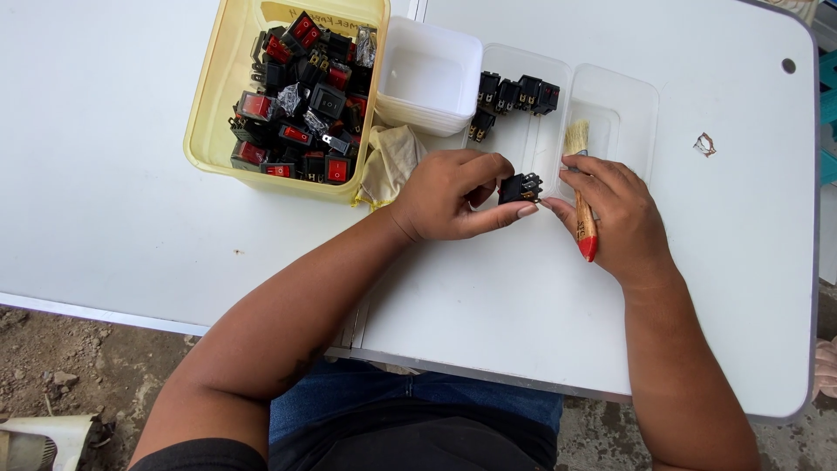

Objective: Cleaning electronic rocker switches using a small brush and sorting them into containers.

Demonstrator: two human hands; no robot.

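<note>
My left hand (453,196) has the small black plastic rocker switch (520,187) pinched between thumb and fingers (526,210), held just above the white tabletop (131,174), its metal terminals turned toward my right side. My right hand (615,214) is wrapped closed around the small paintbrush with the pale bristles and the red-tipped wooden handle (582,201), bristles pointing away from me, the red end poking out near my palm. The switch sits right between both hands, almost touching the brush hand.

This little part looks light and rigid, a hard moulded body with smooth faces that I judge could slip. The thin prongs look like the weak spot, so gripping the flat sides of the housing seems the safe hold.

Beyond my hands lies a clear shallow plastic tray (610,109) with a few more black switches (514,93) at its far left end. Left of that stand stacked white plastic tubs (427,83), a crumpled cream cloth (388,161), and a yellow translucent bin (218,96) heaped with red and black switches (305,96).
</note>
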